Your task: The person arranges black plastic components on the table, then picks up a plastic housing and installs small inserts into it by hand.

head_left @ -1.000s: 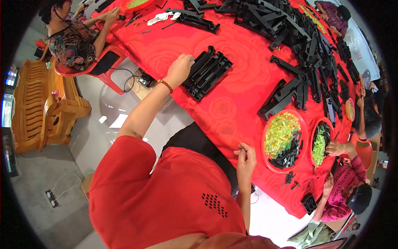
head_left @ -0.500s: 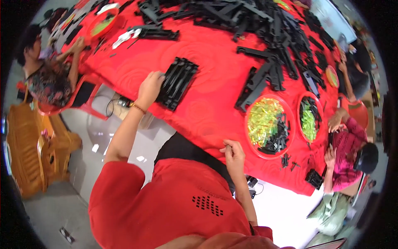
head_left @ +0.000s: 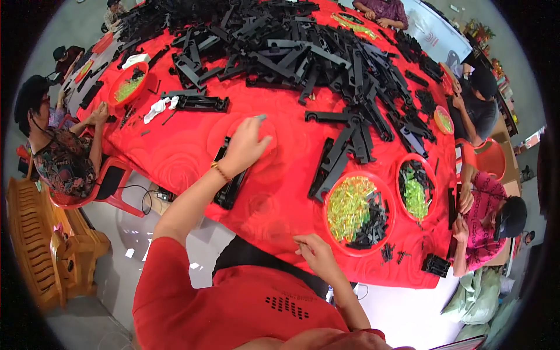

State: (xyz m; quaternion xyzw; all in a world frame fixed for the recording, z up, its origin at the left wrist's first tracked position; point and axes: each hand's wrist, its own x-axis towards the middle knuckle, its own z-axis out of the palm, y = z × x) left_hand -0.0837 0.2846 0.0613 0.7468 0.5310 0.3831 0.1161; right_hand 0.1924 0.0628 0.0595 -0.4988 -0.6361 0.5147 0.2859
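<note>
Left hand [head_left: 244, 149] found with fingers extended, thumb apart, nothing visibly gripped, above black slotted parts [head_left: 232, 191] lying on the red tablecloth [head_left: 280, 195]; right hand [head_left: 317, 255] loosely curled near the cloth's edge, grasp undeterminable.

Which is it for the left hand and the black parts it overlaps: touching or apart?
Cannot tell: in the head view, the left hand overlaps the black parts, hiding any contact or gap.

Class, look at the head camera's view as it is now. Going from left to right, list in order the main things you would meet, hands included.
Wooden bench, white cloth, left hand, right hand, large bowl, smaller bowl, co-worker's black cap.
</note>
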